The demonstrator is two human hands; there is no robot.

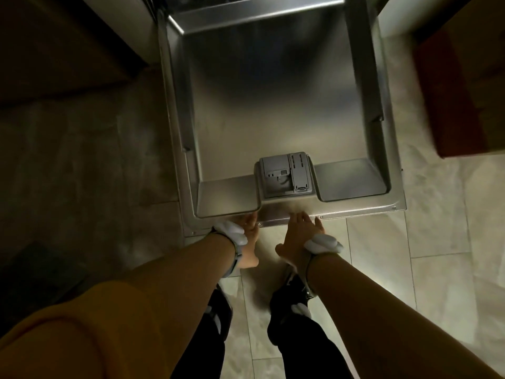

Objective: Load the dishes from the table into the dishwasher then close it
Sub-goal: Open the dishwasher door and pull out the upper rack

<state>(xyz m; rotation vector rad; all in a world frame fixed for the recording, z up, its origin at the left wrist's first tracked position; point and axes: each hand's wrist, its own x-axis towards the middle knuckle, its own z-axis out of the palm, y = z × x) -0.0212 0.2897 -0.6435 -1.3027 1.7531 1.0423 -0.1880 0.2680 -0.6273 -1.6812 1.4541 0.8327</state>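
Observation:
The dishwasher door (273,105) hangs open and lies nearly flat below me, its steel inner side up and the grey detergent dispenser (285,176) near its front edge. My left hand (249,236) touches that front edge left of centre, fingertips tucked at the lip and thumb pointing back toward me. My right hand (299,232) reaches the same edge just right of centre, fingers straight and thumb spread out. Each wrist carries a white band. No dishes are in view, and the racks are hidden at the top of the frame.
Pale stone floor tiles (437,242) surround the door. A reddish-brown box (459,105) stands on the floor to the right. Dark cabinet fronts (68,50) run along the left. My legs in dark trousers (300,337) stand just behind the door's edge.

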